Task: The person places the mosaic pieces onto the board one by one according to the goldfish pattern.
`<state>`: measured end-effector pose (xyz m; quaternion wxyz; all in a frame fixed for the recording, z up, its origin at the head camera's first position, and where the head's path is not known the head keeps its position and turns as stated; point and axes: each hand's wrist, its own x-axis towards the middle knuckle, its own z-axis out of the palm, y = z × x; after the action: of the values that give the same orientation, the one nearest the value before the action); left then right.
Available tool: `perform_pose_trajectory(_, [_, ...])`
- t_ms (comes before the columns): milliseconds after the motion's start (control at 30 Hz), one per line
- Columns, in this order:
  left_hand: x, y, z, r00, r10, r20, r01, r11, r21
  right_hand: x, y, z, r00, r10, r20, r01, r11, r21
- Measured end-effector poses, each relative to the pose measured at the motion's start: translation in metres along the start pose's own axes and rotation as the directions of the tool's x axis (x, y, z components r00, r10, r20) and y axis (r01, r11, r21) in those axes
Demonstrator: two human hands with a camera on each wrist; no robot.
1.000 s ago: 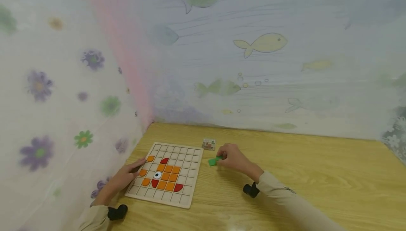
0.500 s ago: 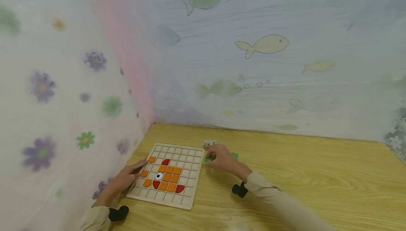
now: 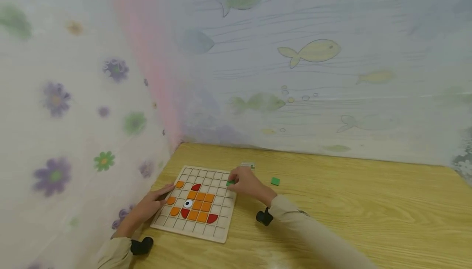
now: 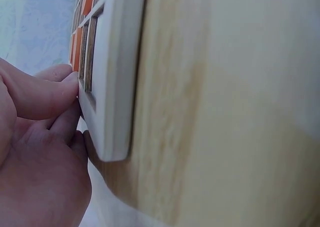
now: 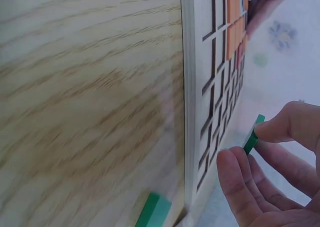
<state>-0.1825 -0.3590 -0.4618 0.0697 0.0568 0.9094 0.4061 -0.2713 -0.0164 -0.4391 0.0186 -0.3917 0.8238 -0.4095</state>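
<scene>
A wooden grid board [image 3: 209, 231] lies flat on the table, with orange, red and eye tiles set in its cells. Along its left edge rests my left hand [image 3: 146, 206]; in the left wrist view the thumb [image 4: 60, 99] and fingers touch the rim. My right hand [image 3: 248, 185] pinches a small green square tile [image 5: 254, 134] between thumb and fingers, over the board's upper right side. The tile is tilted and held above the cells in the right wrist view. Another green tile [image 3: 275, 181] lies on the table to the right of that hand.
A small picture card [image 3: 248, 165] lies behind the board, partly hidden by the right hand. The wooden table [image 3: 350, 203] extends to the right. A flower-patterned wall [image 3: 73, 137] stands close on the left, and a fish-patterned wall [image 3: 313, 105] at the back.
My right hand has picked up one green tile from the table and carried it left to the board. The other green tile stays on the table. The left hand keeps its place at the edge.
</scene>
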Motion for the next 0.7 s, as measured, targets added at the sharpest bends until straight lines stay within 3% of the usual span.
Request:
perform_pose_trajectory(167, [0.000, 0.001, 0.001, 1.000, -0.003, -0.014, 0.003, 1.000, 0.009, 0.012, 0.002, 0.012, 1.000, -0.001, -0.005, 0.001, 0.998, -0.068])
perform_pose_trajectory(400, [-0.002, -0.001, 0.000, 1.000, -0.007, 0.011, 0.007, 0.999, -0.035, 0.021, 0.007, 0.023, 0.999, 0.002, 0.047, -0.003, 1.000, 0.019])
perform_pose_trajectory(700, [-0.001, 0.000, 0.002, 1.000, 0.003, -0.013, -0.003, 1.000, -0.004, 0.025, 0.008, 0.028, 0.999, 0.004, 0.042, -0.001, 0.999, -0.052])
